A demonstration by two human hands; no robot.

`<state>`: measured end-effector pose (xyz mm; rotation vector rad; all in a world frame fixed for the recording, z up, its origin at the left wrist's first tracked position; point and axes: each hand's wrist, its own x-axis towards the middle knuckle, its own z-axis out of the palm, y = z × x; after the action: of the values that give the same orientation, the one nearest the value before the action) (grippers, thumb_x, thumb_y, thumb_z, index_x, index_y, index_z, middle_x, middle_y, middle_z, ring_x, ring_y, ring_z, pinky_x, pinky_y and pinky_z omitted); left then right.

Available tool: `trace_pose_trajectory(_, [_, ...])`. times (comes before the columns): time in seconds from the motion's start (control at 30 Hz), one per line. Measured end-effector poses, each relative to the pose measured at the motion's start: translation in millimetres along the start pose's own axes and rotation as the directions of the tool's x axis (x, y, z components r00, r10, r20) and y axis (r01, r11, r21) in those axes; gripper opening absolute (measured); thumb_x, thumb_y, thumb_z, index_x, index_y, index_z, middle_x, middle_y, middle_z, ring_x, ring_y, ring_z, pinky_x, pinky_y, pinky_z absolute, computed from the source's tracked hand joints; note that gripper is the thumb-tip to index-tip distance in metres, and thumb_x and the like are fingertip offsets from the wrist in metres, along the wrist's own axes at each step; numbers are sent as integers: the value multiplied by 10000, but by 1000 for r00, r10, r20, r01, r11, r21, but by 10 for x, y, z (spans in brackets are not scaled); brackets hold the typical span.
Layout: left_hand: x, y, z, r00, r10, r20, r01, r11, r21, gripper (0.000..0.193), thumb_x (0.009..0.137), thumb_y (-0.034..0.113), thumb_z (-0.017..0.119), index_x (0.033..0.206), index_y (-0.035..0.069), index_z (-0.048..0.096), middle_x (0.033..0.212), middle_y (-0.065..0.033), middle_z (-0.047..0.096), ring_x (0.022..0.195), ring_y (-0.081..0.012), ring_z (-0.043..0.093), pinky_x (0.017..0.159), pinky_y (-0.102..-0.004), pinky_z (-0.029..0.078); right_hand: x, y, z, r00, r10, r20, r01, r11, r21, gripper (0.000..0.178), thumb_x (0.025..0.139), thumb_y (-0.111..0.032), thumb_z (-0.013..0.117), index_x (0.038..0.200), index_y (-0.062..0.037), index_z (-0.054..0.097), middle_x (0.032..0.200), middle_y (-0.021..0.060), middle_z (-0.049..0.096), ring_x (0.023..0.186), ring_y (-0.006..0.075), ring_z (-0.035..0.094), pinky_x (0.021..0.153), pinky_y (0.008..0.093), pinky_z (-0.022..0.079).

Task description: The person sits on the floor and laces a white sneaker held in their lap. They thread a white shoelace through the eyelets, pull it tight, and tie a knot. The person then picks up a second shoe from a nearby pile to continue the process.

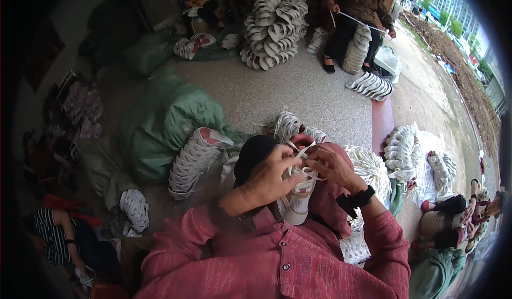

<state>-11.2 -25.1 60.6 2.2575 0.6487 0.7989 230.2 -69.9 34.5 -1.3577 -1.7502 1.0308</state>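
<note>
A white shoe upper (298, 200) rests on my lap against my red shirt, its open top pointing away from me. My left hand (269, 176) grips its left side and pinches a white lace (305, 150) near the eyelets. My right hand (333, 165), with a black band on the wrist, pinches the same lace from the right. Both hands meet over the lacing area. A black cloth (253, 152) lies just beyond my left hand.
Stacks of white shoe uppers stand to my left (193, 160), right (370, 171) and far right (402, 147). A green sack (165, 123) lies on the speckled floor. A large pile of uppers (274, 27) and two seated people are at the back. Another person sits at lower left (58, 235).
</note>
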Motion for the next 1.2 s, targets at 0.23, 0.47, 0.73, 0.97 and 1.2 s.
trace_pose_trajectory(0.23, [125,-679,-26,890,-388,240,451,823,-344,603,909,88,628,1444,-52,387,1302,-193,584,1151,-242,595,973,-326,484,-89,-175,-174,977,-95,188,102,994,-25,458,751,-62,742,1194,-98,632,1418,127,454,1345,299,441,1099,370,388])
trace_pose_trajectory(0.47, [113,-1529,-709,824,-490,285,566,686,-457,431,963,202,598,1340,2,535,1161,-136,645,1015,-203,642,843,-320,553,-5,-1,13,990,-117,82,131,970,-204,458,683,-202,878,982,-38,573,1297,145,506,1226,321,514,1018,405,452])
trace_pose_trajectory(0.73, [-2091,-3791,-185,735,-676,45,678,734,-46,171,810,224,666,772,73,737,678,-83,694,658,-205,685,660,-376,543,-21,88,165,999,-30,-15,26,976,-214,492,658,-307,896,899,-35,565,1271,148,505,1190,316,519,964,403,472])
trace_pose_trajectory(0.97, [-2734,-3940,964,816,-568,104,484,772,413,338,812,391,713,893,63,716,957,-170,679,1003,-377,617,855,-463,495,-20,91,196,987,156,-28,-158,983,-96,411,691,-262,813,916,-46,546,1254,166,492,1109,321,526,921,410,447])
trace_pose_trajectory(1.2, [-2761,-4460,913,137,-892,-430,842,334,-425,594,831,423,736,1199,-21,592,1074,-176,645,999,-316,602,845,-403,490,97,-3,189,979,202,-3,-200,966,-164,411,726,-329,748,937,-35,554,1272,154,470,1061,244,544,794,342,488])
